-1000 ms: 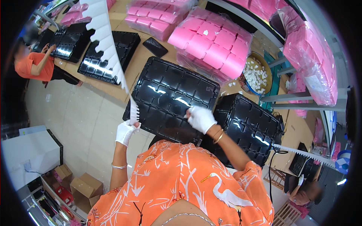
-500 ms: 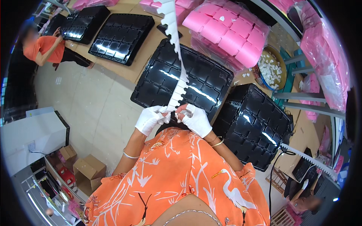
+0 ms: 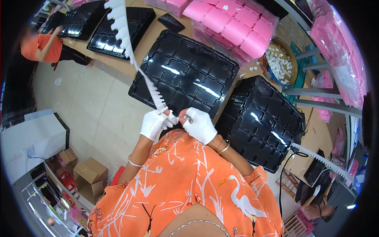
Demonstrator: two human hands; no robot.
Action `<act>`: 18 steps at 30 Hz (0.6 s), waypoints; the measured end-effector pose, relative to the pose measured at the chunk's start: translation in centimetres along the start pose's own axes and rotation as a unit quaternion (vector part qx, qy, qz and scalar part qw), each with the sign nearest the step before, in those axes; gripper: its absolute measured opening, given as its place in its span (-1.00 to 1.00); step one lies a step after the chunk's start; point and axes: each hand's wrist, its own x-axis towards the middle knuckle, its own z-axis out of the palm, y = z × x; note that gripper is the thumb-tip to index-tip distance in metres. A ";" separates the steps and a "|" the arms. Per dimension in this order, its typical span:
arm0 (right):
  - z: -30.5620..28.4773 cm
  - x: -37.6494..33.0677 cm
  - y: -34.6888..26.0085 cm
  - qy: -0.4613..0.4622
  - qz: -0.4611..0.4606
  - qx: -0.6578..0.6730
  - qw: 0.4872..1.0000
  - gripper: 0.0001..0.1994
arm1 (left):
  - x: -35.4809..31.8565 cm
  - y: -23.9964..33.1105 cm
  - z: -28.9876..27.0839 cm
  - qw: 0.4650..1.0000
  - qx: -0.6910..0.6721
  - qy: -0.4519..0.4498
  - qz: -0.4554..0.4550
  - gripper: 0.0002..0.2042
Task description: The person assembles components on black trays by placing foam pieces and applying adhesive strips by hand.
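A long white strip with a notched edge (image 3: pixel 127 42) rises from my left hand (image 3: pixel 154 124), whose gloved fingers are closed on its lower end. The strip twists partway and reaches the top of the view. My right hand (image 3: pixel 199 125), in a white glove with bare fingertips, is pinched closed just right of the strip's end. What its fingers hold, if anything, is hidden. Both hands are in front of my body, at the near edge of a glossy black moulded tray (image 3: pixel 181 73), which lies on the table beyond them.
More black trays (image 3: pixel 258 122) stand stacked at my right. Pink foam sheets (image 3: pixel 233 25) in clear plastic lie beyond, beside a round tub (image 3: pixel 294 73) of small white pieces (image 3: pixel 278 63). A co-worker (image 3: pixel 41 47) stands far left, another (image 3: pixel 316 203) lower right. Cardboard boxes (image 3: pixel 90 173) sit lower left.
The strip's upper part has swung left. My right hand has come slightly apart from the strip, while the left hand keeps its hold. The whole view has shifted a little.
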 end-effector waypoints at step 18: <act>-2.2 0.5 4.3 -0.098 0.041 -0.360 0.927 -0.84 | 2.8 -8.1 -4.9 0.973 0.085 0.199 0.082 -0.78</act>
